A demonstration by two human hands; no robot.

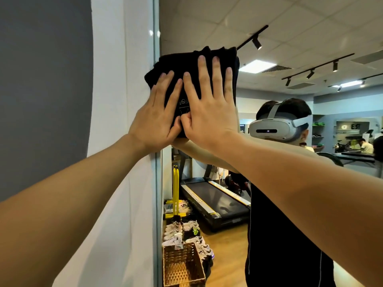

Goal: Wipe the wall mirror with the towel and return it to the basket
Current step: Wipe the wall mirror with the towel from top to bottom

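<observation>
Reflected in my mirror, the wooden floor (228, 264) carries a woven basket (182, 266), rows of sneakers (176, 228) and a treadmill (215, 201).

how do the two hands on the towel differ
The left hand sits lower and nearer the mirror's edge, fingers slanting up to the right; the right hand reaches higher, fingers spread and nearly upright. The left hand covers the black towel's lower left part, the right hand its middle and right. Both lie flat with straight fingers, pressing the towel against the glass, thumbs meeting at its bottom.

My left hand (154, 112) and right hand (207, 102) press the folded black towel (186, 59) flat against the mirror (269, 38), fingers spread.
</observation>
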